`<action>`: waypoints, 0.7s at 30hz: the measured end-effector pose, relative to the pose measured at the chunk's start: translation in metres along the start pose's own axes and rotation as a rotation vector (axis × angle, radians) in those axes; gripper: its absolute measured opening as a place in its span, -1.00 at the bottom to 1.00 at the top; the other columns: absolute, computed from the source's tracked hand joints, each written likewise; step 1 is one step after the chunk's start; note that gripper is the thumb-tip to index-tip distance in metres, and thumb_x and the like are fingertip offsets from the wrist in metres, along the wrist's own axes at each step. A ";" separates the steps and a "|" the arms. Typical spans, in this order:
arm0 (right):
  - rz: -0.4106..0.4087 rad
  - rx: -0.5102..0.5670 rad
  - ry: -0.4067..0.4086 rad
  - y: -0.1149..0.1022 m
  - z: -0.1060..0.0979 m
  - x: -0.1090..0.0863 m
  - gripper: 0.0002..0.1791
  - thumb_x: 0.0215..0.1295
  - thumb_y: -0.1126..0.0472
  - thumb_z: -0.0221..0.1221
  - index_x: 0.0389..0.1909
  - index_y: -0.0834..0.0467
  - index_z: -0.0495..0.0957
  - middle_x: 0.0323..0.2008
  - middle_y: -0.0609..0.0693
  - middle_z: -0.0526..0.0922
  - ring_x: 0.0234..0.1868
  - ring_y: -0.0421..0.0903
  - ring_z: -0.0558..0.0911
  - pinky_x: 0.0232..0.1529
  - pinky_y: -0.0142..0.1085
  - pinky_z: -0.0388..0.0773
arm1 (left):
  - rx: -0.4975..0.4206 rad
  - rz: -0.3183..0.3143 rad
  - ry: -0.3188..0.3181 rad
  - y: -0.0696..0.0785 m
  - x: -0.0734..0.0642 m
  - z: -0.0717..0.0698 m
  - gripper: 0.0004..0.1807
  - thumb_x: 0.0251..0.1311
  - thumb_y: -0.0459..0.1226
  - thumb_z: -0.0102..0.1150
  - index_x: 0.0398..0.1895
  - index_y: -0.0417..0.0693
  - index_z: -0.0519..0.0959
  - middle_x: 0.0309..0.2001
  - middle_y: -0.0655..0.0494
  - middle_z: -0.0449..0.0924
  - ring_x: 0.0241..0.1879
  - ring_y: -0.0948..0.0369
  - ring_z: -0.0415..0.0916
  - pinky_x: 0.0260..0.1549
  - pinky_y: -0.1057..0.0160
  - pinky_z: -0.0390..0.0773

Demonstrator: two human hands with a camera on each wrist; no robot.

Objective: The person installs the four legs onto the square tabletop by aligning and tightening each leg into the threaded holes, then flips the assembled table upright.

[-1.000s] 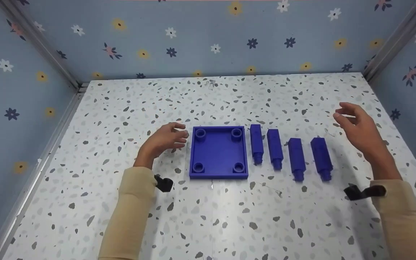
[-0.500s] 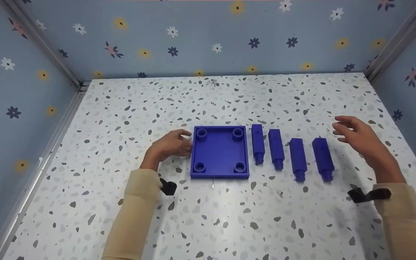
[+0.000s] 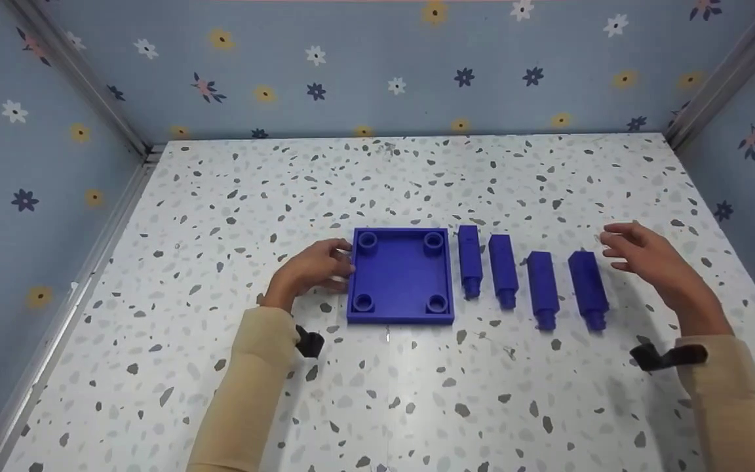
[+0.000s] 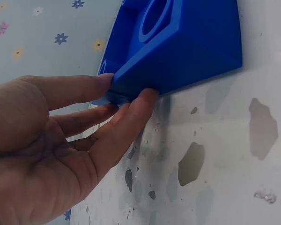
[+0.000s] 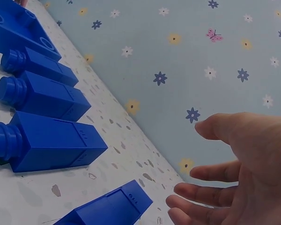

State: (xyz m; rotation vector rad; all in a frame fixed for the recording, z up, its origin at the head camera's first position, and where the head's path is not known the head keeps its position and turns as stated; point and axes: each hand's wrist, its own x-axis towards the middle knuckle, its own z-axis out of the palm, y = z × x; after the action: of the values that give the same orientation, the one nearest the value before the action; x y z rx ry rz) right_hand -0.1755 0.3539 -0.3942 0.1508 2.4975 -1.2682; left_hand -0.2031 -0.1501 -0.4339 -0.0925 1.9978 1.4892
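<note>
A square blue-purple tray-like base (image 3: 401, 275) with a raised rim and a round socket in each corner lies in the middle of the table. My left hand (image 3: 317, 267) is at its left side; in the left wrist view the thumb and fingertips (image 4: 147, 96) touch the outer wall, not wrapped round it. To the base's right lie several square legs of the same colour with threaded round ends toward me, among them the leftmost leg (image 3: 470, 259) and the rightmost leg (image 3: 588, 288). My right hand (image 3: 646, 259) hovers just right of the rightmost leg, fingers loosely bent, holding nothing.
The speckled white table (image 3: 384, 393) is bordered by a flowered blue back wall (image 3: 377, 65) and similar walls at left and right. Metal corner posts (image 3: 712, 78) stand at the back. Black wrist straps (image 3: 669, 354) are on both sleeves.
My left hand has moved right and slightly toward me, up against the base's side. The right hand has come down closer to the rightmost leg. Base and legs stay where they were.
</note>
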 end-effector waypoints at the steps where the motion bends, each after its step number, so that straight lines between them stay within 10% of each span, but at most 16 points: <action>1: 0.003 0.006 -0.007 0.001 0.000 0.000 -0.07 0.33 -0.33 -0.12 0.46 0.26 -0.04 0.41 0.28 0.12 0.32 0.08 0.27 -0.03 -0.60 0.47 | -0.001 -0.003 0.001 0.000 0.000 0.000 -0.43 0.24 -0.45 0.06 0.32 -0.19 0.22 0.14 -0.19 0.39 0.01 0.02 0.52 -0.04 0.14 0.64; 14: 0.090 0.024 -0.126 0.014 0.007 0.006 -0.01 0.32 -0.35 -0.11 0.48 0.27 -0.15 0.43 0.33 0.05 0.36 0.20 0.22 0.14 -0.39 0.50 | 0.023 -0.013 -0.006 0.000 0.003 0.003 -0.39 0.20 -0.45 0.13 0.33 -0.18 0.21 0.14 -0.17 0.40 0.02 0.05 0.50 -0.08 0.15 0.66; 21: 0.127 0.036 -0.137 0.014 0.012 0.008 0.00 0.30 -0.36 -0.09 0.46 0.27 -0.13 0.39 0.32 0.10 0.38 0.22 0.18 0.34 0.04 0.31 | 0.030 -0.023 0.004 -0.001 0.003 0.002 -0.40 0.21 -0.45 0.13 0.33 -0.16 0.22 0.13 -0.15 0.40 0.03 0.05 0.50 -0.09 0.17 0.66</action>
State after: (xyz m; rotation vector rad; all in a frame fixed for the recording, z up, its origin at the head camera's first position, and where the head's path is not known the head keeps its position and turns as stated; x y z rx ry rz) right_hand -0.1765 0.3520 -0.4142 0.2204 2.3123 -1.2292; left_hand -0.2044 -0.1478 -0.4363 -0.1064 2.0152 1.4451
